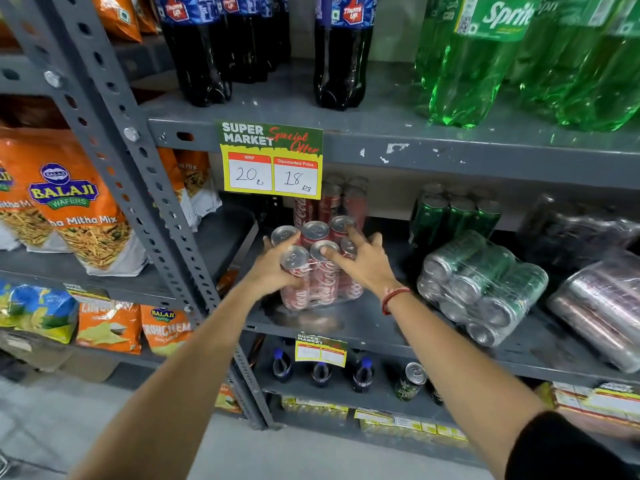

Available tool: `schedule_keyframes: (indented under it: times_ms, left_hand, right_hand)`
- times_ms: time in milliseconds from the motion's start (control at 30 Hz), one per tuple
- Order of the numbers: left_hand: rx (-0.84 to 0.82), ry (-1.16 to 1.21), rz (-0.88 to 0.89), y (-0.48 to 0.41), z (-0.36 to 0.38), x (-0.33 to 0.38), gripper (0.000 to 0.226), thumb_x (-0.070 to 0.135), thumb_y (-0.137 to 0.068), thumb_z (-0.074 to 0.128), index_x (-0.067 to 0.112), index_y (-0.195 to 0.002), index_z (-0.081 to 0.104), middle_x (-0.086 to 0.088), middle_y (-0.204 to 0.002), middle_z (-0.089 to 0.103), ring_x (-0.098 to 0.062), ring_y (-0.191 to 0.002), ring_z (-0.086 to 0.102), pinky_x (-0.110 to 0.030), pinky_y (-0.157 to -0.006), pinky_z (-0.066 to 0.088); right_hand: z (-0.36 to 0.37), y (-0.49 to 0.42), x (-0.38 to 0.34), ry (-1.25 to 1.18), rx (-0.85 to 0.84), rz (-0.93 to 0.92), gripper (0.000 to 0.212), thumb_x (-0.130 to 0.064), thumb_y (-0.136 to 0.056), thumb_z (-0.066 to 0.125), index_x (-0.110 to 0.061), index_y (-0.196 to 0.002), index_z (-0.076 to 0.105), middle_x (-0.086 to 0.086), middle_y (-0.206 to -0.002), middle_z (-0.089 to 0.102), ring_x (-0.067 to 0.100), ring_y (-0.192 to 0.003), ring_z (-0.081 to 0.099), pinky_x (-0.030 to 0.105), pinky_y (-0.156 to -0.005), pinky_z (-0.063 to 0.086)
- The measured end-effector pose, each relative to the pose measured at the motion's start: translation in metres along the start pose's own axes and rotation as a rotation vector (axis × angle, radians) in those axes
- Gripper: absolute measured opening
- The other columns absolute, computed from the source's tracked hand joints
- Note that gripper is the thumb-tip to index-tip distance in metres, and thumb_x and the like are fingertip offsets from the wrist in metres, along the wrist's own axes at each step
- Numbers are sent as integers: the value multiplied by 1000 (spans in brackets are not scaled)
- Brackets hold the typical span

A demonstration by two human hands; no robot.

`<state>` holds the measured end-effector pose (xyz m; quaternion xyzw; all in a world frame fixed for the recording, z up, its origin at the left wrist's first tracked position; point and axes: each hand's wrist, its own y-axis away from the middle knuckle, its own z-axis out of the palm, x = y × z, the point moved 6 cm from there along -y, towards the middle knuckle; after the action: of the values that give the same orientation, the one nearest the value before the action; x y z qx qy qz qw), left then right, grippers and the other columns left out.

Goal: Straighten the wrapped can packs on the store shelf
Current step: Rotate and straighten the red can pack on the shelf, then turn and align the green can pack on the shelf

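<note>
Wrapped red cola cans stand upright as one pack at the left end of the grey middle shelf, near its front edge, and you have both hands on them. Your left hand cups the pack's left side, thumb up by the top of a rear can and fingers curled round the front left can. Your right hand lies over the pack's right side with fingers spread; one fingertip presses the lid of a front can and another reaches a lid in the back row. A red thread band circles your right wrist. Behind this pack, more red cans stand further back on the same shelf. To the right, a wrapped pack of green cans lies tipped on its side, lids facing you, with upright green cans behind it. Further right another wrapped pack, pale and dark, also lies on its side. A yellow price card hangs from the shelf above, just over the red cans.
</note>
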<state>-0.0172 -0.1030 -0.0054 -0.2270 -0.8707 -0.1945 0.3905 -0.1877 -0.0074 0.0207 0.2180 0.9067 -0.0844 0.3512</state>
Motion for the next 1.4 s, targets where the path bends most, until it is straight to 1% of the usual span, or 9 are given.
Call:
schedule_keyframes:
  times_ms: [233, 400, 567, 667, 833, 933, 1033, 1300, 1400]
  left_hand:
    - [-240, -120, 99, -17, -22, 4, 105, -7, -66, 74, 63, -130, 27, 5, -150, 38, -18, -121, 54, -47, -94, 51]
    - [-244, -212, 115, -16, -24, 2, 106, -5, -69, 69, 68, -130, 21, 5, -155, 27, -22, -127, 47, -44, -95, 50]
    - [-158, -439, -15, 7, -18, 24, 112, -1, -74, 70, 50, -143, -1, -9, -158, -19, -29, -147, 0, -44, -114, 28]
    - [-51, -503, -3, 23, -4, 60, 105, 6, -78, 70, 35, -148, -3, -11, -154, -30, -33, -145, -16, -51, -117, 14]
    - [116, -333, 238, 23, 46, 145, 88, 30, -79, 71, 29, -148, 18, -18, -158, 3, -37, -145, 3, -49, -117, 14]
    - [28, -209, 346, 8, 106, 185, 70, 42, -84, 64, 26, -144, 33, -18, -154, 25, -32, -143, 20, -37, -113, 22]
    - [-157, -204, 356, -7, 166, 205, 65, 45, -86, 59, 28, -144, 35, -20, -157, 11, -31, -146, 12, -31, -113, 18]
    - [-531, -200, 240, -59, 224, 209, 82, 59, -79, 58, 40, -147, 15, 1, -158, 19, -20, -143, 22, -33, -115, 21]
    - [-571, -222, 241, -63, 230, 210, 91, 67, -73, 57, 44, -146, 9, 1, -159, 14, -20, -144, 19, -37, -117, 20]
  right_hand:
    - [23, 41, -21, 47, 234, 164, 85, -71, -83, 43, -25, -151, 21, 23, -134, 30, 46, -116, 43, 45, -87, 45]
    - [23, 40, -22, 54, 217, 195, 87, -73, -82, 42, -27, -151, 18, 21, -134, 30, 44, -118, 41, 47, -86, 45]
    - [3, 48, -9, -213, 45, 155, 83, -66, -85, 47, -33, -152, 12, 25, -150, 15, 47, -136, 27, 50, -107, 31]
    - [-45, 62, 18, -293, 244, 104, 79, -58, -87, 53, -27, -151, 18, 23, -150, 20, 40, -138, 31, 42, -109, 29]
    - [-134, 87, 101, -177, 611, 169, 79, -54, -85, 58, -20, -150, 27, 23, -143, 30, 38, -135, 28, 39, -108, 27]
    - [-161, 96, 164, -113, 504, 376, 93, -61, -78, 62, -30, -152, 14, 25, -155, 10, 41, -143, 13, 48, -112, 23]
    - [-161, 96, 205, -262, 255, 524, 112, -62, -67, 73, -41, -150, 2, 19, -160, -9, 39, -147, 2, 46, -116, 17]
    - [-160, 63, 232, -515, 55, 463, 140, -40, -54, 90, -31, -151, -10, 2, -156, 23, 24, -139, 34, 45, -110, 36]
    - [-163, 56, 234, -484, 23, 446, 153, -55, -28, 92, -36, -150, 0, 2, -152, 28, 25, -136, 38, 45, -105, 42]
